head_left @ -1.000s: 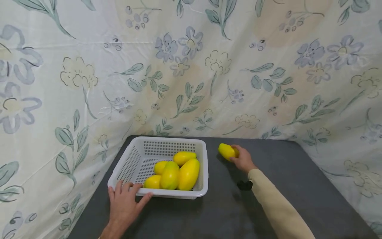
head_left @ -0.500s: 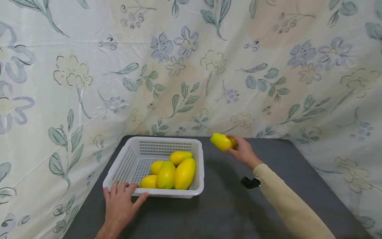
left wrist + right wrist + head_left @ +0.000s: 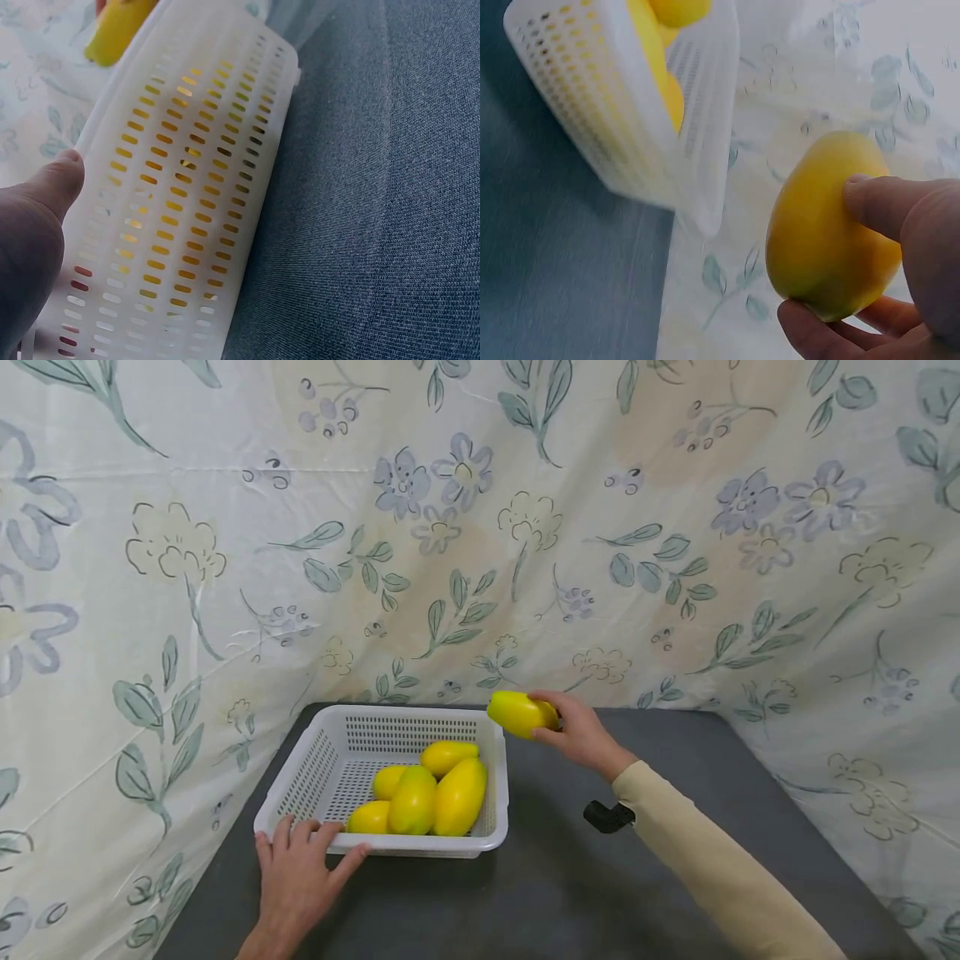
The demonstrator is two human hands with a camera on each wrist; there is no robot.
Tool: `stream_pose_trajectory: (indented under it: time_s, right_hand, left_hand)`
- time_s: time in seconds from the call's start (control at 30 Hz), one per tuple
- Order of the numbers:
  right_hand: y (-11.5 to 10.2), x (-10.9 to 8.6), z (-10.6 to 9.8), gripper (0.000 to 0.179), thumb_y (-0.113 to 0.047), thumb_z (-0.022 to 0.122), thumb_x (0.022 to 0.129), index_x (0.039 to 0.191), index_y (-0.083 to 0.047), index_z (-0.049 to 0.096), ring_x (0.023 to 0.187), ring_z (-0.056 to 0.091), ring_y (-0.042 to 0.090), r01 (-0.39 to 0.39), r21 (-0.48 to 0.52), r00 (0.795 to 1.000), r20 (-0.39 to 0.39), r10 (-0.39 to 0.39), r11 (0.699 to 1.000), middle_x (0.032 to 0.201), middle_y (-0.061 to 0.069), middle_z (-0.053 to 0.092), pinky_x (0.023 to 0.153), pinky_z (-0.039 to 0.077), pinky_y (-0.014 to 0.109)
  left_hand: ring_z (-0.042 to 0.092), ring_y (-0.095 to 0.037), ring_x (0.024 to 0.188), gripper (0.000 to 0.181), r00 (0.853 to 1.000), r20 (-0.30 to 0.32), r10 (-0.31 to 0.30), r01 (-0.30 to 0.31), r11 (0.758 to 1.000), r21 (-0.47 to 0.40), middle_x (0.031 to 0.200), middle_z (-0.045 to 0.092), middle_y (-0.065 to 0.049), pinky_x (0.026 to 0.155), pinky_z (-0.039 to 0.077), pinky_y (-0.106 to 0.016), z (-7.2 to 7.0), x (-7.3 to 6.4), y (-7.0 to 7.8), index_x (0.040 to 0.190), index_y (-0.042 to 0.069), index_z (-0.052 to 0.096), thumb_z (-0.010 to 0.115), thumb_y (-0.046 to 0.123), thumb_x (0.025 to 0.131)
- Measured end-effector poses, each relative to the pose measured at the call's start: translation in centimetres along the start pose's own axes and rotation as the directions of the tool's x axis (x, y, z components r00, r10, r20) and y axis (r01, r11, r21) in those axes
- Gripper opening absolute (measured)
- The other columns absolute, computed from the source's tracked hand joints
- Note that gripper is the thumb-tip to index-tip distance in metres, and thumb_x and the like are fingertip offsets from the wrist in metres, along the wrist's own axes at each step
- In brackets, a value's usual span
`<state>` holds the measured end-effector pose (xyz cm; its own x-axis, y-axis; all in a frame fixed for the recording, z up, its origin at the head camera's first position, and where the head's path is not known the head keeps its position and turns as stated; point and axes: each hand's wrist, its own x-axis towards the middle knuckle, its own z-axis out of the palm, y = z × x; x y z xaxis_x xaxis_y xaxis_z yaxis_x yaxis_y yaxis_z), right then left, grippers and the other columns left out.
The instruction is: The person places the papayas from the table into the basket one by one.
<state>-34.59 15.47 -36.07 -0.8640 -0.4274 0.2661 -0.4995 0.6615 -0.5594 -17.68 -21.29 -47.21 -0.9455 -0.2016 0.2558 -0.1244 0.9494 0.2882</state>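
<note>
A yellow mango (image 3: 517, 714) is in my right hand (image 3: 581, 735), raised above the table at the basket's back right corner. Thumb (image 3: 877, 202) and fingers grip it from opposite sides in the right wrist view. The white plastic basket (image 3: 495, 842) holds several more yellow mangoes (image 3: 459, 797), heaped toward its front right. My left hand (image 3: 296, 881) holds the basket's front rim near the left corner, fingers over the rim. In the left wrist view its thumb (image 3: 56, 184) lies against the outer wall, and skin shows through the slots low on the left.
The basket stands on a dark grey table (image 3: 540, 893), toward its left side. A floral cloth (image 3: 450, 527) hangs behind and along both sides. A black strap end (image 3: 609, 817) sticks out by the right sleeve (image 3: 697, 843).
My right hand has lifted the mango off the table and brought it left to the basket's right rim. The left hand keeps its place on the basket; the head view shifts slightly.
</note>
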Motion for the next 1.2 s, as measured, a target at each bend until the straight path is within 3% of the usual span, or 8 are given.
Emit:
stream_pose_trajectory:
  time_s: [0.17, 0.3, 0.47, 0.7, 1.2]
  right_hand:
    - [-1.9, 1.2, 2.1, 0.058, -0.019, 0.073, 0.095, 0.148, -0.009, 0.051, 0.124, 0.058, 0.03, 0.073, -0.041, 0.992, 0.103, -0.068, 0.997, 0.147, 0.013, 0.056, 0.106, 0.051, 0.049]
    - [-3.3, 2.0, 4.4, 0.056, -0.018, 0.072, 0.095, 0.148, -0.013, 0.052, 0.12, 0.057, 0.027, 0.084, -0.07, 0.975, 0.21, -0.068, 0.994, 0.145, 0.012, 0.057, 0.104, 0.053, 0.045]
    - [-4.5, 2.5, 6.8, 0.052, -0.017, 0.073, 0.094, 0.144, -0.012, 0.056, 0.121, 0.057, 0.029, 0.099, -0.106, 0.959, 0.275, -0.067, 0.989, 0.142, 0.014, 0.058, 0.107, 0.051, 0.047]
    - [-4.6, 3.0, 8.4, 0.053, -0.019, 0.073, 0.095, 0.144, -0.013, 0.056, 0.123, 0.056, 0.028, 0.056, -0.105, 0.962, 0.273, -0.025, 0.993, 0.143, 0.013, 0.057, 0.11, 0.049, 0.046]
    - [-4.2, 3.0, 7.8, 0.055, -0.02, 0.073, 0.095, 0.146, -0.011, 0.054, 0.132, 0.055, 0.032, 0.071, -0.108, 0.969, 0.243, -0.043, 0.992, 0.148, 0.014, 0.055, 0.114, 0.045, 0.05]
  left_hand:
    - [0.032, -0.054, 0.135, 0.06, 1.0, -0.009, 0.004, -0.004, 1.0, 0.001, 0.126, 0.059, -0.028, 0.114, 0.009, -0.08, 0.2, 0.0, -0.1, 0.122, 0.006, 0.069, 0.071, 0.056, 0.088]
    - [0.034, -0.053, 0.134, 0.059, 0.999, -0.037, 0.024, -0.024, 1.0, -0.009, 0.124, 0.061, -0.027, 0.113, 0.011, -0.081, 0.4, 0.0, -0.3, 0.12, 0.007, 0.07, 0.071, 0.056, 0.088]
    - [0.034, -0.053, 0.134, 0.059, 0.999, -0.044, 0.025, -0.026, 0.999, -0.02, 0.123, 0.061, -0.026, 0.112, 0.011, -0.081, 0.6, 0.1, -0.4, 0.12, 0.008, 0.07, 0.07, 0.057, 0.088]
    - [0.033, -0.052, 0.137, 0.06, 1.0, -0.021, 0.002, -0.003, 0.999, -0.033, 0.125, 0.06, -0.026, 0.114, 0.009, -0.08, 0.2, 0.1, -0.3, 0.123, 0.009, 0.07, 0.07, 0.058, 0.088]
    - [0.035, -0.052, 0.133, 0.06, 0.998, -0.053, 0.018, -0.019, 1.0, -0.024, 0.121, 0.061, -0.025, 0.113, 0.011, -0.08, 0.0, 0.0, -0.1, 0.119, 0.009, 0.071, 0.072, 0.058, 0.086]
